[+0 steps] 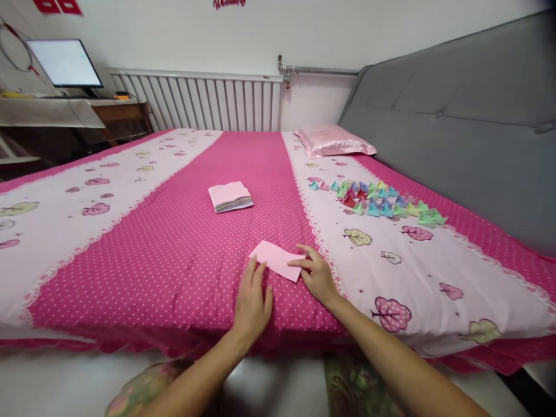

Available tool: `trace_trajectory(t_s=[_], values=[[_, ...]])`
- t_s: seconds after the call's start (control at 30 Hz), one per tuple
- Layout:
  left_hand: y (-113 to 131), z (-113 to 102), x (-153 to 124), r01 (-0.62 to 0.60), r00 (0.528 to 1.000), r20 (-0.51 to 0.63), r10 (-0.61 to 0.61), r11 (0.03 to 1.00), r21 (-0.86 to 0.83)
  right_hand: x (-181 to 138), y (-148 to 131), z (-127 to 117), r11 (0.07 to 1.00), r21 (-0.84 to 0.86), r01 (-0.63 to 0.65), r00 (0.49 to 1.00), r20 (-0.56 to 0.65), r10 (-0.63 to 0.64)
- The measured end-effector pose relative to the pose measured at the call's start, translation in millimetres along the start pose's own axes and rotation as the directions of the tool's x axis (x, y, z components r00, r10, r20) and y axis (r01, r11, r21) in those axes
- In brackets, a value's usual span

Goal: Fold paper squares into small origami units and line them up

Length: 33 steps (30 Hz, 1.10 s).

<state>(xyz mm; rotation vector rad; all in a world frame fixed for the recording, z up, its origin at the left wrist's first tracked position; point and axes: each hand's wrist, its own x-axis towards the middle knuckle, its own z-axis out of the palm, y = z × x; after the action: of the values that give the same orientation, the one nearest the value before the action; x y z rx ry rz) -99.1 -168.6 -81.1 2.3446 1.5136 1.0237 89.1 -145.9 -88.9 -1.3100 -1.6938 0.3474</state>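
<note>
A pink sheet of paper [278, 260], apparently folded into a rectangle, lies slightly bowed on the bed near its front edge. My right hand [319, 277] has its fingers over the right end of the sheet and grips it there, the thumb partly hidden. At the left end, my left hand [254, 301] rests with fingers stretched and thumb apart, its fingertips at the paper's edge. Beyond both hands sits a stack of coloured paper [230, 196] with a pink sheet on top. Several small folded paper pieces [382, 200] in many colours are clustered to the right.
The bed [174, 249] has a pink dotted and tree-print cover. A pink pillow [334, 141] lies at the back right, beside a grey padded headboard [456, 87]. Along the wall runs a radiator [200, 101]. A monitor [65, 63] stands on a desk at far left.
</note>
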Motion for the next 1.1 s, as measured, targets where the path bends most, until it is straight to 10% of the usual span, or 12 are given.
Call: trace_trajectory(t_s=[0.57,1.1], values=[[-6,-11,-19,-0.306,0.95,0.086,0.301,0.95,0.057,-49,-36,-36,0.985,-0.048,-0.163,0.981,0.096,0.167],[8,3,5,-0.179,0.977,0.114,0.182,0.983,-0.038,-42,-42,-26,0.955,-0.23,-0.188,0.97,0.108,0.217]])
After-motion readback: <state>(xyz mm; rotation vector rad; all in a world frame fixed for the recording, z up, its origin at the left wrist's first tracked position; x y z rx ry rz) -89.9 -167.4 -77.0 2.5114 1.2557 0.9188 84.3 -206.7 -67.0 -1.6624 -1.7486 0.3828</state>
